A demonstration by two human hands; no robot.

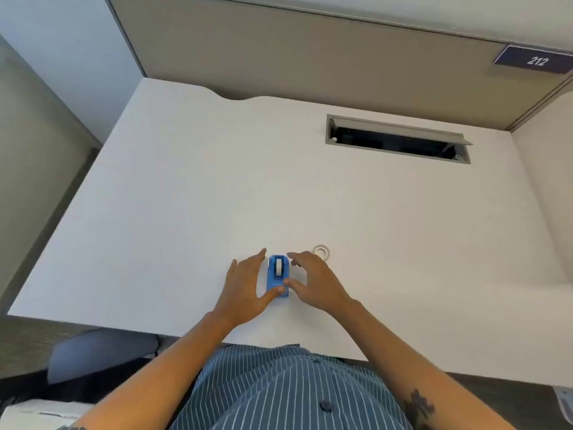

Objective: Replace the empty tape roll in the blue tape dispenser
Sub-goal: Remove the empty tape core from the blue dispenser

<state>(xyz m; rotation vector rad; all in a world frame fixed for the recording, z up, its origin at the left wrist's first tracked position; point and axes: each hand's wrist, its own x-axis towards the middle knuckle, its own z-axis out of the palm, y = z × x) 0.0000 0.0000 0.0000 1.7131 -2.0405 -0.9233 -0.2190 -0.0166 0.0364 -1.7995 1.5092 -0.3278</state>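
Observation:
The blue tape dispenser (277, 276) stands on the white desk (186, 197) near its front edge, with a white roll seated in its top slot. My left hand (245, 282) lies along its left side, fingers straight, thumb touching the near end. My right hand (313, 280) hovers at its right side, fingers spread and relaxed, thumb touching the near end beside the left thumb. A second whitish tape roll (321, 251) lies flat on the desk just beyond my right fingers.
A recessed cable tray (397, 139) with its lid open is set into the desk at the back right. A grey partition (310, 54) with a "212" sign (535, 60) borders the back. A chair (99, 352) sits at the lower left.

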